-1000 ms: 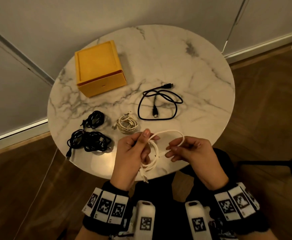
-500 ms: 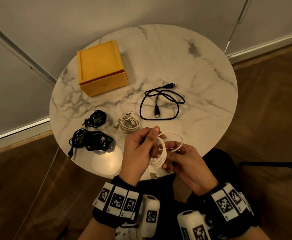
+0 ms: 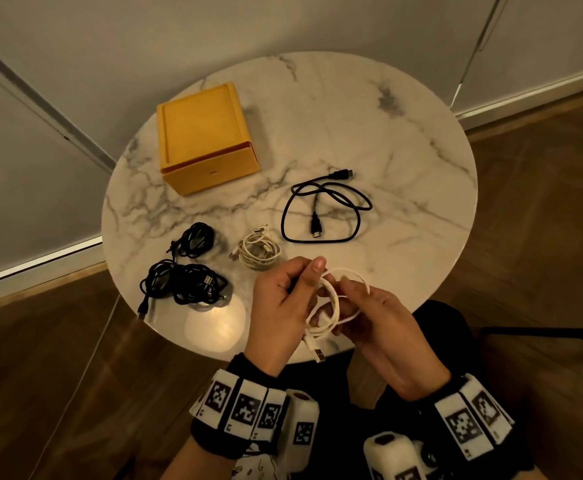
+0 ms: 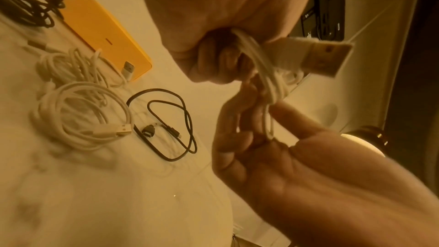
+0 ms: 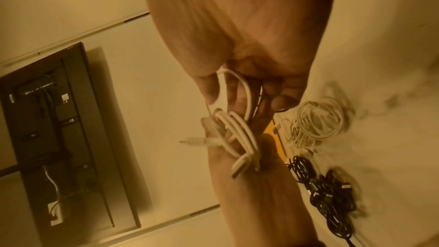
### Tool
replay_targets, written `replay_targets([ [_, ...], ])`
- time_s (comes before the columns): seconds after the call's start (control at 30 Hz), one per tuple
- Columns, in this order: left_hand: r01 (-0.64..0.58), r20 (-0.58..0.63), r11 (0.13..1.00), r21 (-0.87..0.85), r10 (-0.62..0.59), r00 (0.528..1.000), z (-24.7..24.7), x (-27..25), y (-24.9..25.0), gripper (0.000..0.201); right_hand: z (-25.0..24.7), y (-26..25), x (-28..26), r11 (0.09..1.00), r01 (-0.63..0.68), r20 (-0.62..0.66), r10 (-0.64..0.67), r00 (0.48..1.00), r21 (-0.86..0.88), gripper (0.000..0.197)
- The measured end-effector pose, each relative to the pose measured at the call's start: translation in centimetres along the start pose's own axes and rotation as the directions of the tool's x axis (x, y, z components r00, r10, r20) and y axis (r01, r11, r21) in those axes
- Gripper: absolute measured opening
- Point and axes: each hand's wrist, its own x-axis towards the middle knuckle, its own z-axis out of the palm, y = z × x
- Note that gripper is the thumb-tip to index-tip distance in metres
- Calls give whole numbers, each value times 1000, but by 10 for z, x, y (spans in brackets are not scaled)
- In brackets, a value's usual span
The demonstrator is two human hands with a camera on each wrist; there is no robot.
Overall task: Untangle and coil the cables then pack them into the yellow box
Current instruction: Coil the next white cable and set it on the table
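A: What has changed over the last second?

B: The right hand (image 3: pixel 380 317) was apart from the left hand (image 3: pixel 283 306), drawing a wide loop of the thin white USB cable (image 3: pixel 331 306) out to the right. Now it has come in against the left, and that loop has shrunk and folded onto the bundle.

A: How are the hands set now?

B: The left hand has thumb and fingers curled round the gathered turns, with the flat metal USB plug (image 3: pixel 318 353) hanging below it towards the near side. The right hand has its fingers curled round the last loop, feeding it in. Both hold the cable just above the near edge of the round white marble table (image 3: pixel 421 150).

A: So what does that mean for the job?

B: I judge this cable is nearly coiled; only a short free end seems left to tuck.

A: And the rest?

B: The square yellow box (image 3: pixel 207 136) sits at the far left, apparently closed. A small white cable coil (image 3: pixel 258 252) lies just beyond the hands, two black cable bundles (image 3: pixel 186 271) to the near left, and a loose black cable (image 3: pixel 324 211) lies uncoiled in the middle. Nothing looks packed yet, so most of the task seems to remain.
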Motion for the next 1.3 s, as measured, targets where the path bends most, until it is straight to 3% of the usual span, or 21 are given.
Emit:
replay_targets([
  [0.1, -98, -68, 986, 137, 108, 992, -3, 1, -4, 31, 3, -5, -4, 998, -70, 96, 70, 993, -5, 47],
  [0.27, -221, -108, 936, 273, 258, 960, -8, 1, -12, 33, 5, -5, -2, 997, -83, 92, 82, 992, 4, 35],
  [0.47, -179, -118, 962, 207, 206, 971, -6, 1, -15, 33, 2, -3, -2, 995, -99, -8, 99, 995, 4, 46],
  [0.57, -134, -142, 981, 139, 154, 978, -4, 0, -14, 29, -6, -1, -3, 988, 18, -149, -41, 988, -152, 35],
  [0.63, -101, -154, 989, 108, 117, 981, -5, 1, -14, 32, -11, -6, -12, 900, 195, -171, -279, 945, -391, 27],
  [0.7, -70, -171, 993, 93, 85, 982, -5, 3, -16, 33, -11, -16, -26, 726, 373, -31, -476, 879, -577, 21],
  [0.73, -60, -181, 993, 101, 77, 980, -5, 4, -18, 32, -8, -20, -33, 640, 432, 67, -512, 856, -636, 17],
  [0.83, -64, -171, 990, 124, 85, 982, 0, 3, -23, 29, 3, -23, -35, 450, 451, 251, -437, 864, -770, 14],
  [0.93, -78, -154, 987, 139, 99, 983, 3, 2, -25, 26, 10, -13, -20, 154, 374, 306, -342, 889, -914, 22],
  [1.0, -69, -167, 989, 130, 91, 982, 2, 2, -28, 27, 12, -11, -15, 16, 368, 344, -324, 881, -930, 27],
  [1.03, -63, -175, 990, 128, 85, 981, 2, 2, -29, 28, 13, -11, -13, -12, 377, 361, -324, 874, -926, 26],
  [1.17, -63, -173, 991, 122, 83, 981, 1, 2, -29, 27, 16, -15, -16, 33, 401, 373, -310, 875, -915, 22],
  [1.3, -70, -127, 985, 156, 90, 988, 3, 3, -31, 27, 13, -13, -14, 12, 412, 384, -342, 858, -911, 20],
])
